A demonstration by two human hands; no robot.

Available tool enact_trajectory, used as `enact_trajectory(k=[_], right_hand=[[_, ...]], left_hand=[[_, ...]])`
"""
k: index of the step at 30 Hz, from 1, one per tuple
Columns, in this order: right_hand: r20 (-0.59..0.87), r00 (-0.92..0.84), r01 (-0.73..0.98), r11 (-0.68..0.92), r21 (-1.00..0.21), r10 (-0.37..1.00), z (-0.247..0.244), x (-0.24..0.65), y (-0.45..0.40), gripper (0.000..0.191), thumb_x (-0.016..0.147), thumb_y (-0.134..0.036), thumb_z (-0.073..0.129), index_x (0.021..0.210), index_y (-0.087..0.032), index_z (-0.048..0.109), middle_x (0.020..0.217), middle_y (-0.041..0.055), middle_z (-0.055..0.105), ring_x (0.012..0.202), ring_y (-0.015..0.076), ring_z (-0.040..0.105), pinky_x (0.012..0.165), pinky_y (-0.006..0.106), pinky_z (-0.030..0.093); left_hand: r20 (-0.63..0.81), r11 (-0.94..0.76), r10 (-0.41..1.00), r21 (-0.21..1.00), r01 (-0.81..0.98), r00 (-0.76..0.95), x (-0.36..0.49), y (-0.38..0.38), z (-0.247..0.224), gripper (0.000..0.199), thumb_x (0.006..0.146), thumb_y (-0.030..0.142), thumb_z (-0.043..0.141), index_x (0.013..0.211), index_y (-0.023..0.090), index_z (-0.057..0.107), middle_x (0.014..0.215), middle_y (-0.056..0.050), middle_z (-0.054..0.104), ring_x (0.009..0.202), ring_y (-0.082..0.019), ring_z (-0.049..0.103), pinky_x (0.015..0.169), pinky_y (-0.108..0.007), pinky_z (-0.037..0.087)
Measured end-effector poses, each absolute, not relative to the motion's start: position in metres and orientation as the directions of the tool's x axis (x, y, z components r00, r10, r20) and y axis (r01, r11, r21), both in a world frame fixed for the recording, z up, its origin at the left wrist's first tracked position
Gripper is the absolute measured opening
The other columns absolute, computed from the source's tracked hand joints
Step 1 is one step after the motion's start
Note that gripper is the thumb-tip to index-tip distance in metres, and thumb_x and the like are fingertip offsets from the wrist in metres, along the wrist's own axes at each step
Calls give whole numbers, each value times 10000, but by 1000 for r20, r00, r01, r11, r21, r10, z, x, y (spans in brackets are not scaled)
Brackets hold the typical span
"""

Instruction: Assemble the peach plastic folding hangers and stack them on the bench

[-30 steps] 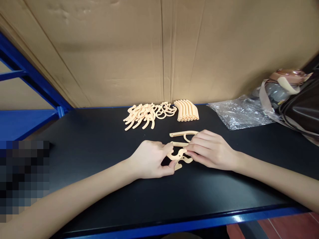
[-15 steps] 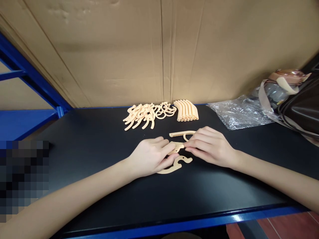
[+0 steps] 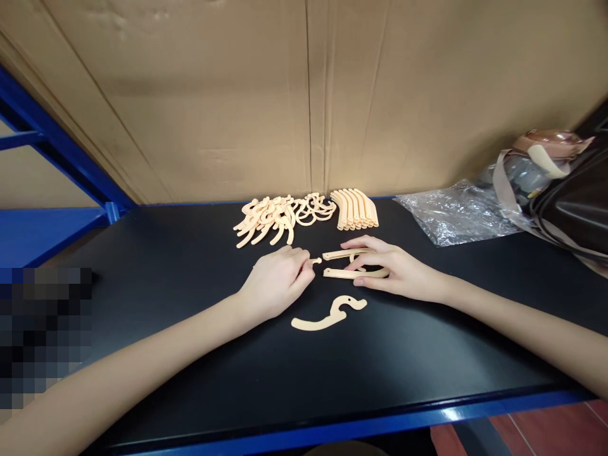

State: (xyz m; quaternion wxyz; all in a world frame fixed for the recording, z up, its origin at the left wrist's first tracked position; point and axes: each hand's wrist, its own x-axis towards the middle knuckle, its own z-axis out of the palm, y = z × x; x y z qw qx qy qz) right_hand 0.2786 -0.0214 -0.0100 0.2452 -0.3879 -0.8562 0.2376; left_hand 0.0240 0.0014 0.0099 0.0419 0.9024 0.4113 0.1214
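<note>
Left hand [image 3: 278, 282]: fingers clamped on a wooden piece [image 3: 316, 260] (only its tip shows). Right hand [image 3: 392, 267]: fingers around a bar [image 3: 336, 273]; grip cannot be told.

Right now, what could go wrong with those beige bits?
The beige piece in the left hand might slip unnoticed, since only its tip shows. The right hand has its fingers around the upper bar and lower bar, which lie close together, so moving one could nudge the other. The loose curved piece lies nearer the person, where a wrist could brush it.
</note>
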Motion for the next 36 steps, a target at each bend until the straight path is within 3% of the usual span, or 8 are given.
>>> enact_trajectory(k=[4, 8, 12, 16, 19, 22, 36], right_hand=[[170, -550, 449, 462, -765, 817, -11, 279, -20, 228, 834, -407, 635, 1003, -268, 694, 1343, 47, 473, 1212, 242, 502, 938, 412, 517], [185, -533, 411, 443, -797, 826, -10, 279, -18, 209, 810, -378, 675, 986, -272, 715, 1319, 45, 507, 1227, 250, 497, 1010, 460, 460], [200, -506, 381, 425, -821, 839, -9, 278, -18, 222, 791, -365, 696, 998, -287, 720, 1325, 44, 507, 1227, 248, 504, 926, 425, 529], [213, -492, 376, 427, -823, 844, -9, 278, -18, 209, 784, -348, 706, 982, -288, 726, 1328, 42, 505, 1221, 236, 511, 864, 376, 567], [227, -482, 363, 429, -827, 846, -9, 278, -18, 198, 782, -340, 707, 972, -286, 728, 1322, 43, 504, 1198, 229, 528, 837, 359, 580], [234, -470, 362, 427, -829, 851, -9, 277, -19, 196, 775, -342, 713, 961, -284, 732, 1307, 44, 506, 1166, 222, 548, 826, 353, 588], [275, -493, 413, 500, -761, 826, -11, 276, -21, 204, 798, -367, 683, 991, -312, 720, 1303, 41, 490, 1220, 248, 469, 819, 391, 607]], left_hand=[[163, -669, 743, 208, 713, 649, 25, 0, 11, 314, 975, 352, 322, 736, 194, 451, 705, 6, 532, 647, -156, 518, 587, -267, 370], [187, -717, 697, 219, 662, 692, 24, 1, 9, 324, 1001, 340, 264, 796, 191, 466, 754, 1, 549, 704, -161, 524, 628, -271, 390], [187, -721, 691, 244, 648, 698, 25, 0, 10, 348, 1002, 359, 271, 749, 191, 442, 726, 6, 524, 699, -159, 505, 623, -271, 381], [163, -678, 725, 340, 652, 669, 26, -1, 12, 402, 995, 410, 283, 687, 190, 421, 671, 19, 500, 669, -149, 495, 601, -264, 356], [144, -657, 738, 374, 654, 659, 26, -1, 12, 447, 937, 525, 391, 644, 188, 390, 632, 30, 473, 634, -144, 482, 566, -256, 319], [154, -672, 728, 356, 650, 668, 26, -1, 10, 485, 886, 578, 463, 620, 186, 361, 615, 35, 445, 601, -138, 462, 545, -248, 288], [149, -738, 671, 236, 632, 727, 27, -1, 9, 419, 943, 493, 417, 670, 175, 439, 639, 26, 478, 579, -123, 466, 539, -231, 294]])
